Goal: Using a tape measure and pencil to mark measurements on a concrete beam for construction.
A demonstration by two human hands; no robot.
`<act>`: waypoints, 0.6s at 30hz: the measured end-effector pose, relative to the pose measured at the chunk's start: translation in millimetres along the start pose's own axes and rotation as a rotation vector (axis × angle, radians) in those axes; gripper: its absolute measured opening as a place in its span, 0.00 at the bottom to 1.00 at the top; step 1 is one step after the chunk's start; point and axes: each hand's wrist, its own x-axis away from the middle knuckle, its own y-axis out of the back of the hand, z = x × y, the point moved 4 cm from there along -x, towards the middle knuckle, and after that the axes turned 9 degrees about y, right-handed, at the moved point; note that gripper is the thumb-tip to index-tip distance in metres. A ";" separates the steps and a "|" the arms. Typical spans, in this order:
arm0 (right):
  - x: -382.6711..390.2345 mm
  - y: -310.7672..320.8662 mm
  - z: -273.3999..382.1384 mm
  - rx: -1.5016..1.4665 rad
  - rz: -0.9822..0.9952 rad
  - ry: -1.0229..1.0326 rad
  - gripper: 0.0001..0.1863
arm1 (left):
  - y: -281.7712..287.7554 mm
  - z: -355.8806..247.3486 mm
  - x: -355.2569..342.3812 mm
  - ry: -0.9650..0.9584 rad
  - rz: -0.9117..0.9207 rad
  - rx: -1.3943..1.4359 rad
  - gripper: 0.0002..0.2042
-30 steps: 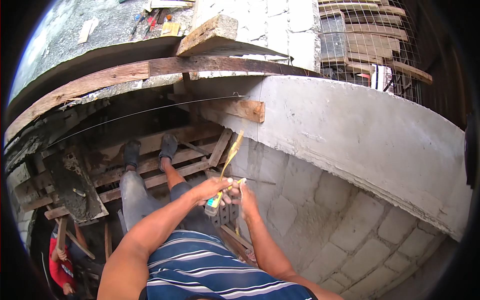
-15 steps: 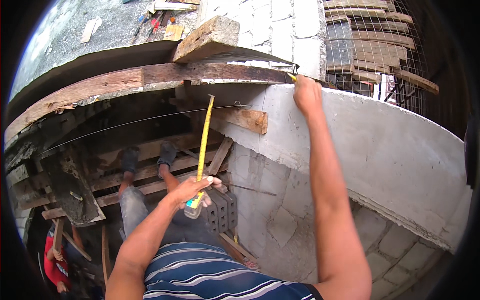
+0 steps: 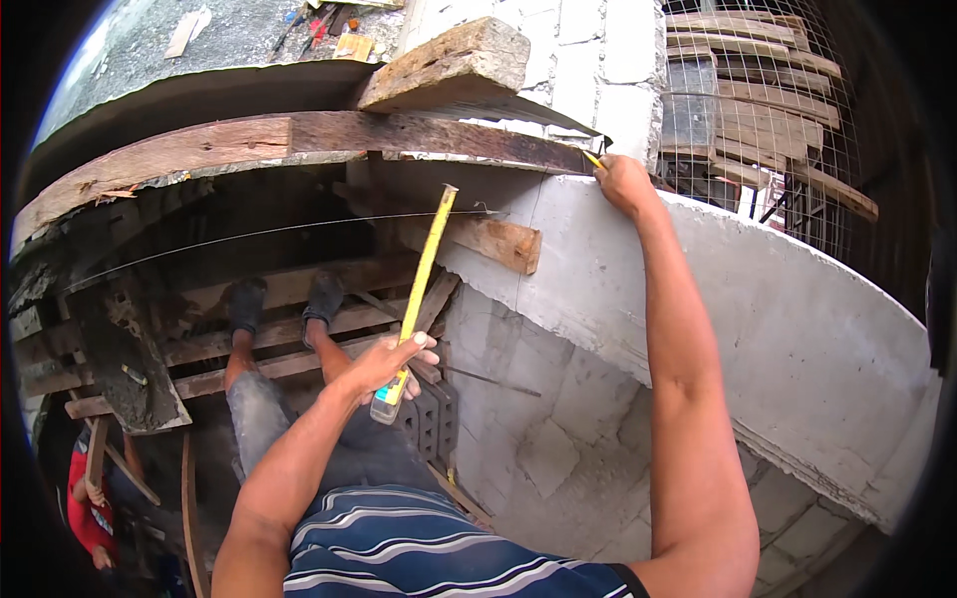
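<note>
My left hand (image 3: 391, 365) is closed round the case of a tape measure (image 3: 426, 267). Its yellow blade sticks up and away from me, leaning a little right, with the hooked end free in the air near a stretched string (image 3: 329, 225). Up ahead, my right hand (image 3: 628, 183) pinches a thin yellow pencil (image 3: 594, 159). The pencil's tip is at the right end of a long wooden board (image 3: 429, 134), where the board meets the top of a smooth grey concrete wall (image 3: 758, 269). Whether the tip touches the wood I cannot tell.
A thick wooden block (image 3: 449, 66) rests above the board. A short timber (image 3: 503, 243) juts out below the string. My feet stand on planks (image 3: 289, 366), with hollow blocks (image 3: 427, 419) beside them. Someone in red (image 3: 85, 498) is at lower left. Wire mesh (image 3: 768, 90) covers stacked wood.
The tape's blade leans further right, and its hooked end has shifted right to near the string. My right hand, still pinching the pencil, appears slightly further right as the view shifts.
</note>
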 end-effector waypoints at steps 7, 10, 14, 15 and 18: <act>-20.8 -12.7 4.6 0.308 0.113 -0.074 0.12 | -7.1 -22.5 -20.6 0.001 -0.018 -0.042 0.30; -29.7 -19.4 10.5 0.381 0.190 -0.001 0.11 | -0.9 -20.1 -23.1 -0.008 -0.015 -0.037 0.30; -33.1 -16.1 12.3 0.428 0.319 0.012 0.11 | 10.4 -11.0 -18.0 -0.014 -0.042 -0.034 0.29; -32.0 -15.2 14.4 0.423 0.329 0.001 0.11 | 12.5 -9.1 -16.5 -0.014 -0.046 -0.032 0.29; -22.5 -16.3 33.9 0.549 0.287 0.054 0.09 | 13.8 -7.7 -15.6 -0.024 -0.048 -0.013 0.29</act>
